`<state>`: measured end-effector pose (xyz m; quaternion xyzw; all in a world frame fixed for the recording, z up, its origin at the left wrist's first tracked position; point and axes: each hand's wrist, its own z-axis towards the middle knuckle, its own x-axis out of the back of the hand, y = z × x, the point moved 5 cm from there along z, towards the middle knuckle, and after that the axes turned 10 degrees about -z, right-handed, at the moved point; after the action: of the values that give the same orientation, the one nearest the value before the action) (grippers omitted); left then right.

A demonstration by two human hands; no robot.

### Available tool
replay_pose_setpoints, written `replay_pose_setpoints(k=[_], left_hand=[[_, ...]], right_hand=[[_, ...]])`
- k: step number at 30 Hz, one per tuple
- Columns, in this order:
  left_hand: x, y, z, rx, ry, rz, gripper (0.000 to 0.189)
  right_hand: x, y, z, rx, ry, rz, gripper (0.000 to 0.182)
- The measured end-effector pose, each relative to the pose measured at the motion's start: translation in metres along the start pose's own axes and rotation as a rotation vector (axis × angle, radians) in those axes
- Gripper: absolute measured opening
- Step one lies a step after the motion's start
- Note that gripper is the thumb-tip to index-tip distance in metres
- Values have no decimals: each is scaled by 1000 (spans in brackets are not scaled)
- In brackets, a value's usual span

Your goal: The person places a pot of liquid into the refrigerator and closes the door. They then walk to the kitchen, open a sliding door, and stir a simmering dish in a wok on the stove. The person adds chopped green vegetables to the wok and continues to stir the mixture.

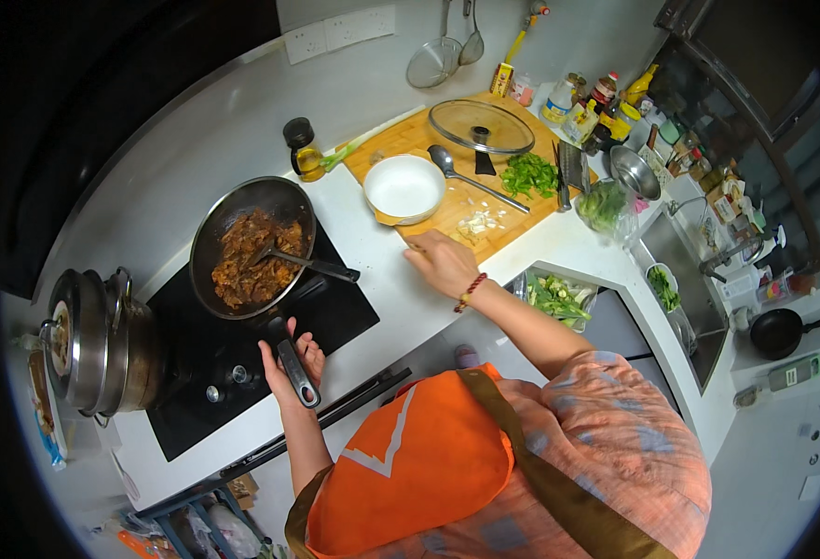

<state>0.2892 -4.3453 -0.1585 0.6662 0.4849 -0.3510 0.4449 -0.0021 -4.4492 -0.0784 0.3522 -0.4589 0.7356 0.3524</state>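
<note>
My left hand (295, 367) is cupped from below around the black wok handle (297, 370), its fingers loosely bent. In the wok (204, 230) lies browned, sauced food (253, 269) in pieces, with a dark spatula (312, 264) resting in it and over the rim. My right hand (445, 262), a beaded bracelet at the wrist, hovers by the near edge of the wooden cutting board (424, 143). Its thumb stands a little apart from the bent fingers, and no object shows in it. Near it are a white bowl (405, 185) and chopped white pieces (481, 222).
A ladle (480, 183), chopped greens (530, 175), a glass lid (481, 126) and a cleaver (573, 168) occupy the board. Left of the black cooktop (193, 412) stands a steamer pot (99, 342). An oil jar (303, 150) stands behind; the sink (689, 307) is right.
</note>
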Motion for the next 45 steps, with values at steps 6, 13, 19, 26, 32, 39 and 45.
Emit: replay_pose_setpoints(k=[6,13,19,26,32,39,45], left_hand=[[71,-54,-6,110,197,-175,51],[-1,-177,28,293,179,-6,40],[-67,-248,78,338,144,122,38],[-83,-278,79,271,248,135,39],[-94,-270,72,207,253,133,38],[-99,-256,66,102,237,118,38],[-79,-237,66,37,273,108,36]], right_hand=[[23,150,-17,-290,-21,-33,32],[73,373,-2,-672,110,-171,30],[89,497,61,-861,23,-304,36],[71,544,118,-942,-344,-350,36],[59,563,141,-885,-427,-383,27],[62,612,154,-713,-351,-356,39],[98,504,174,-472,-80,384,20]])
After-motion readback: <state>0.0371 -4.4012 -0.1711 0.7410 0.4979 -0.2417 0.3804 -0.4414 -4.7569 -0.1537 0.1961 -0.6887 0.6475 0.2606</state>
